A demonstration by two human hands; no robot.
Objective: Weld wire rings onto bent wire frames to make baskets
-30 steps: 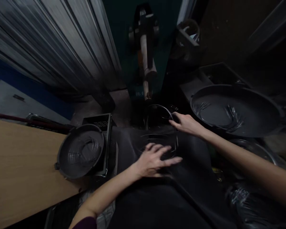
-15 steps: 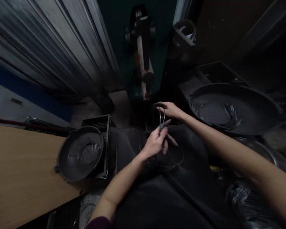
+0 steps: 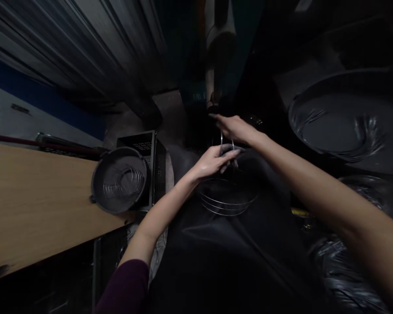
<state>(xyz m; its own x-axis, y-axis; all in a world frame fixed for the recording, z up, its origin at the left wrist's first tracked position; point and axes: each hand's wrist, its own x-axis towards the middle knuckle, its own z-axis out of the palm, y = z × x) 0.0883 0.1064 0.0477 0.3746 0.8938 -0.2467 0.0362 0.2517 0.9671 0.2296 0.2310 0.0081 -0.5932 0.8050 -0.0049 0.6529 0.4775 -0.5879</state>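
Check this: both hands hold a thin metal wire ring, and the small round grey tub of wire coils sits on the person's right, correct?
No: the head view shows the small round grey tub on the person's left, by the light wooden tabletop. The left hand and right hand hold the thin metal wire ring.

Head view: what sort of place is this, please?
Probably a small metal workshop: a corrugated shutter, a small pan and a large pan holding wire rings, and one wire ring held between left hand and right hand.
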